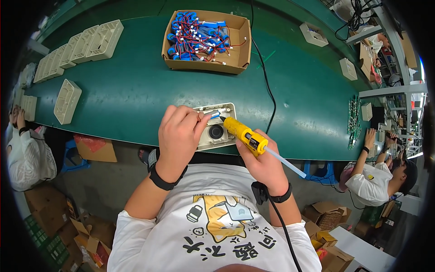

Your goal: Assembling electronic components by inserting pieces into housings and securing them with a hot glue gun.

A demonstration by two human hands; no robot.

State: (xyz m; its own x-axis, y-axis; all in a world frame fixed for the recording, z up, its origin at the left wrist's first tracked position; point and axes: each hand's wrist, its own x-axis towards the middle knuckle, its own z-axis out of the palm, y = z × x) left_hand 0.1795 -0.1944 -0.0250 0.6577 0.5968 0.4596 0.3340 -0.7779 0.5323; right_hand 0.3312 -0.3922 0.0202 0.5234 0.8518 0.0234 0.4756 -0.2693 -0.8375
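Note:
My right hand (pixel 264 164) is wrapped round a yellow hot glue gun (pixel 240 132), with a translucent glue stick (pixel 286 162) standing out of its rear. The gun's dark nozzle (pixel 222 119) points at a small blue-and-silver battery (pixel 214 114). Pinched between the fingertips of my left hand (pixel 178 133), this battery is over the upper part of a cream plastic housing (pixel 230 141). A round black speaker-like part (pixel 216 132) sits inside the housing. My left fingers hide part of the battery and the housing's left side.
A cardboard box (pixel 238 61) of blue batteries with red and black wires stands at the far middle. Several cream housings (pixel 68 100) are at the left. A black cable (pixel 268 81) crosses the green table (pixel 136 99). Green circuit boards (pixel 354 118) lie right; people sit at both sides.

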